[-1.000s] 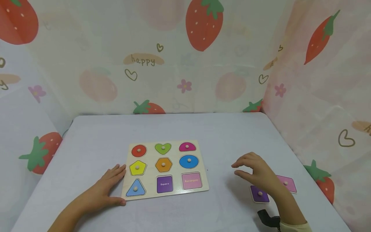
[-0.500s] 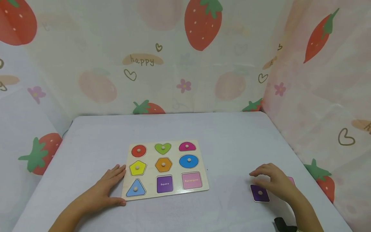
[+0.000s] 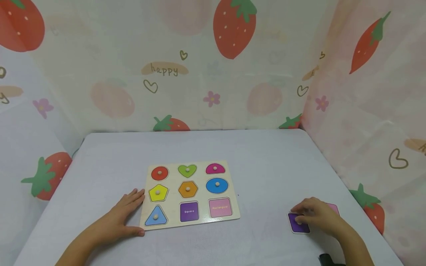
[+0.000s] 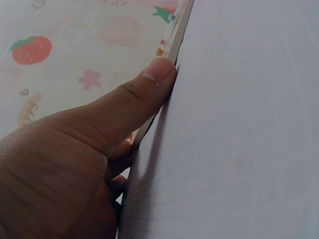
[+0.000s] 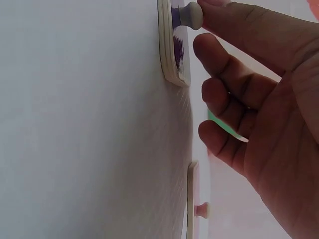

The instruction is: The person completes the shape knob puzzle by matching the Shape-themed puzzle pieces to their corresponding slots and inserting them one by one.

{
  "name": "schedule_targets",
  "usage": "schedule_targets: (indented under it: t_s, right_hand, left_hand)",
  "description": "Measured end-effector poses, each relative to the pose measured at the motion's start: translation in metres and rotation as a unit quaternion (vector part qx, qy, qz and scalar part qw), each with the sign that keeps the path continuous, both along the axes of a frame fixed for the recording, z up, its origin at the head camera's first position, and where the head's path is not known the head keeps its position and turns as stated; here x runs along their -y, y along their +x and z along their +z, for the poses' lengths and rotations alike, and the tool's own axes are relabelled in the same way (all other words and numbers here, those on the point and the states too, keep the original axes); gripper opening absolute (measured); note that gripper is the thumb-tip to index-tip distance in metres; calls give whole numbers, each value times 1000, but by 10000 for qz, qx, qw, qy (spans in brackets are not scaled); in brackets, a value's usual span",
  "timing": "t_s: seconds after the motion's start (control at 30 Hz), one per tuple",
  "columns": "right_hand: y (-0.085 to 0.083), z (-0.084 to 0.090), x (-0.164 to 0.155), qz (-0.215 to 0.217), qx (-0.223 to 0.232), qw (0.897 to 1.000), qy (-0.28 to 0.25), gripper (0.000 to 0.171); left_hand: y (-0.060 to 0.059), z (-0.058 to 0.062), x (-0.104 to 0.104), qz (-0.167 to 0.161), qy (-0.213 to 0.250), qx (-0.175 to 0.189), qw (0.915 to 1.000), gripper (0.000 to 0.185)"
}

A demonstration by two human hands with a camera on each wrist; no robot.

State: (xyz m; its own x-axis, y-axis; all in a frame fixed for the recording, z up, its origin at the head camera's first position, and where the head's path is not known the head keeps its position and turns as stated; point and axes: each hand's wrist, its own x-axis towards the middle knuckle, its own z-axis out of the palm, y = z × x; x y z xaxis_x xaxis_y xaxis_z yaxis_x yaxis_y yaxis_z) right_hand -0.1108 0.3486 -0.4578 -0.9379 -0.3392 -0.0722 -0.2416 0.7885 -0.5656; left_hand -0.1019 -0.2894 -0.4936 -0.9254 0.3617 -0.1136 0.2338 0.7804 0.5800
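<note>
My left hand [image 3: 121,214] lies with fingers spread along the left edge of a wooden shape puzzle board [image 3: 173,223]. In the left wrist view its thumb [image 4: 159,69] presses against the board's edge. At the right of the table my right hand [image 3: 321,216] reaches over a purple square puzzle piece [image 3: 301,228]. The thumb is at the piece's round knob [image 5: 192,16], while the forefinger stands apart beyond it in the head view. The other fingers are loosely bent. A pink rectangular piece [image 3: 334,208] lies partly hidden behind this hand.
On the board, purple square [image 3: 189,216] and pink rectangle [image 3: 219,212] recesses carry printed words; the other shapes hold knobbed pieces, such as a blue triangle [image 3: 156,221]. A white cloth [image 3: 199,144] covers the table. Strawberry-print curtains [image 3: 193,29] surround it.
My right hand has moved right and down, from open space left of the purple square onto its knob. The left hand and the board have stayed where they were.
</note>
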Motion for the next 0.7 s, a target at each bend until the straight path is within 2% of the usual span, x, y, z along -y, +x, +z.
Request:
schedule_targets:
  t_s: [0.2,0.4,0.7]
  right_hand:
    - [3,-2,-4,161,272,9992,-228,16]
    - [7,-3,-6,332,438,9974,-458,12]
    - [5,0,-3,135,401,9987,-273,6]
  left_hand:
    - [1,1,0,-59,116,-136,9998,119]
    - [2,1,0,-27,84,-67,9999,120]
    - [2,2,0,-8,103,-10,9999,120]
